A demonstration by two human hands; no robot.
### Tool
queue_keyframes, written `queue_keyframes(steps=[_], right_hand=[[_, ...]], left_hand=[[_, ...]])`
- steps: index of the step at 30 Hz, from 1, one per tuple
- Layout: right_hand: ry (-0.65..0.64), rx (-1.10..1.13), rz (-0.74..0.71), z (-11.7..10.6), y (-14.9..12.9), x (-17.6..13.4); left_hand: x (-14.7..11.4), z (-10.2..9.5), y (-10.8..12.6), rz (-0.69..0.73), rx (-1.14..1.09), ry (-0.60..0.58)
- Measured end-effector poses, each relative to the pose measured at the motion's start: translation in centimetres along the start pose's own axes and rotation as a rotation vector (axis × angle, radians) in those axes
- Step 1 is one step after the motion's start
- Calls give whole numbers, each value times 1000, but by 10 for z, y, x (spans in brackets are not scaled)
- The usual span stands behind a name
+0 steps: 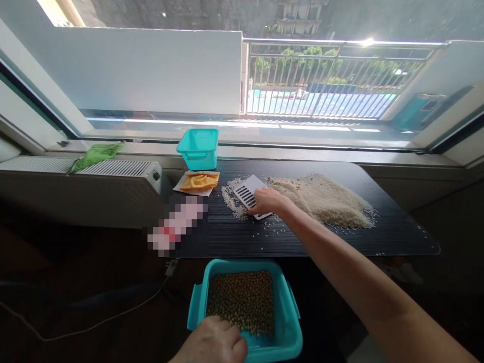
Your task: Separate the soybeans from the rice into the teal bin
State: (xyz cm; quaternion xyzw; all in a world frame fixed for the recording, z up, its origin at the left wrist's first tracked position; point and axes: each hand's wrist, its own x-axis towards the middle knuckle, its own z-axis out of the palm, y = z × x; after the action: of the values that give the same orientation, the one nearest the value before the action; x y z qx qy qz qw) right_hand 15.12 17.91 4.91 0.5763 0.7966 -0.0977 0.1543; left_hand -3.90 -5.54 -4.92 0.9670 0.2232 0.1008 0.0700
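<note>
My right hand (268,200) is closed on a flat white slotted plate (254,184), which rests at a slant on the dark table among grains of rice. To the right of the plate lies a wide pile of white rice (333,201), with a few brown bits near its left end. A thinner scatter of rice (229,197) is left of the plate. Below the table's front edge, a teal bin (290,322) holds many round brown beans (242,297). At its near left rim, my left hand (217,339) has its fingers curled over the edge; the fingertips are hidden.
A smaller teal basket (198,156) stands at the table's back left. In front of it, orange-yellow pieces lie on a white wrapper (196,182). A blurred pinkish item (177,224) is at the left edge. A radiator (113,191) with a green cloth (99,154) stands beyond.
</note>
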Motion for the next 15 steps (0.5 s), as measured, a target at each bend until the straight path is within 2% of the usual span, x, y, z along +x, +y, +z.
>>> queue_keyframes(steps=[4,15], right_hand=[[-28,-25,-39,-1,1,5],[-78,-67,-37,-11,-12,4]], left_hand=[[-1,3,-1,4,4,34],[1,-6,0,-22,-38,-45]])
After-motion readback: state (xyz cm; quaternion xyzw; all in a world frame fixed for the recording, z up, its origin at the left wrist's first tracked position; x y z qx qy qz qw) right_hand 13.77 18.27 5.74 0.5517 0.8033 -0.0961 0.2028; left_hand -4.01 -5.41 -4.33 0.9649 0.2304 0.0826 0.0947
